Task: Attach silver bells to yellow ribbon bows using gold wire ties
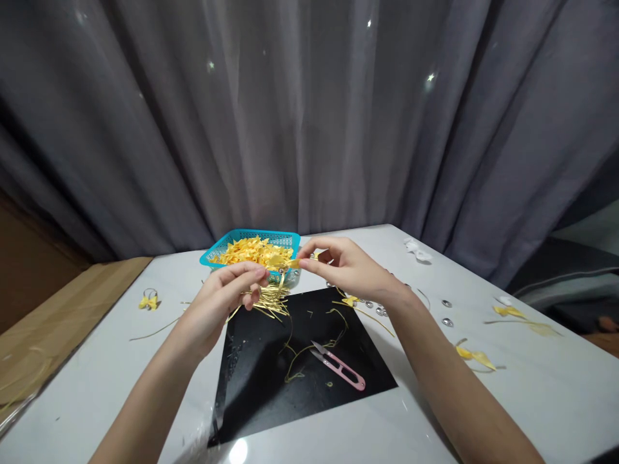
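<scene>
Yellow satiny ribbon bow (pixel 277 261) is held up before the turquoise perforated plastic basket (pixel 209 258). The bare right hand (pixel 342 261) pinches one end, thumb against forefinger; the bare left hand (pixel 231 287) pinches the opposite side.

**Grey curtain (pixel 309 129) behind my white table (pixel 532 399)**

In front of me the curtain hangs in deep folds, dotted with small bright stars (pixel 430 78). To my left I see brown cardboard (pixel 97 283) beside the table, clear plastic (pixel 19 412) glinting at its near end. Dark striped fabric (pixel 556 283) lies off to my right.
</scene>
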Motion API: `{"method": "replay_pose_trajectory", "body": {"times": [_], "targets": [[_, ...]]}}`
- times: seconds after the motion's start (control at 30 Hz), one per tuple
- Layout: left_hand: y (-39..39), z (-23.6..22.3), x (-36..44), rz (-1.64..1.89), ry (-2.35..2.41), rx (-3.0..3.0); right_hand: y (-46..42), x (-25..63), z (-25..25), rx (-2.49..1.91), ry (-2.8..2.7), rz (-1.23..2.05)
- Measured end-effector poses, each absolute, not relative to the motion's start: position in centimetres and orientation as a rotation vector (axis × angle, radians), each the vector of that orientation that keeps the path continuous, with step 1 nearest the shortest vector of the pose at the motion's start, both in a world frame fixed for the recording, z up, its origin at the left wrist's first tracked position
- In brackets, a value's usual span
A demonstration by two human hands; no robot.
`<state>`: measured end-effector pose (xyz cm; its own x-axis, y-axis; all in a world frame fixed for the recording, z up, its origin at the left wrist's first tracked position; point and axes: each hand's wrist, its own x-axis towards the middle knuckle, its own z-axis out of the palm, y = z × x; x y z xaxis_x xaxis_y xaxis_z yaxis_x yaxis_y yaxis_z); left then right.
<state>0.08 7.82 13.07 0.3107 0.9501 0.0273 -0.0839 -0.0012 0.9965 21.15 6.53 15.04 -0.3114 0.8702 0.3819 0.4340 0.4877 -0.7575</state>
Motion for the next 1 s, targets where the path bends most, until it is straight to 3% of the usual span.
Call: {"method": "replay_pose_trajectory", "body": {"times": [0.3,0.47,0.67,1.0], "targets": [[7.0,14.5,1.3,0.988,0.820,0.737,6.3,18.7,13.7,-0.787,-2.100,0.397],[7.8,14.1,0.9,0.987,0.833,0.734,6.8,18.2,13.4,-0.786,-1.846,0.739],[8.4,12.7,0.3,0.952,0.889,1.132,7.3,18.3,13.3,-1.009,-1.564,1.276],[8.3,12.4,0.2,0.934,1.015,1.284,7.9,18.8,13.0,-1.102,-1.472,1.364]]}}
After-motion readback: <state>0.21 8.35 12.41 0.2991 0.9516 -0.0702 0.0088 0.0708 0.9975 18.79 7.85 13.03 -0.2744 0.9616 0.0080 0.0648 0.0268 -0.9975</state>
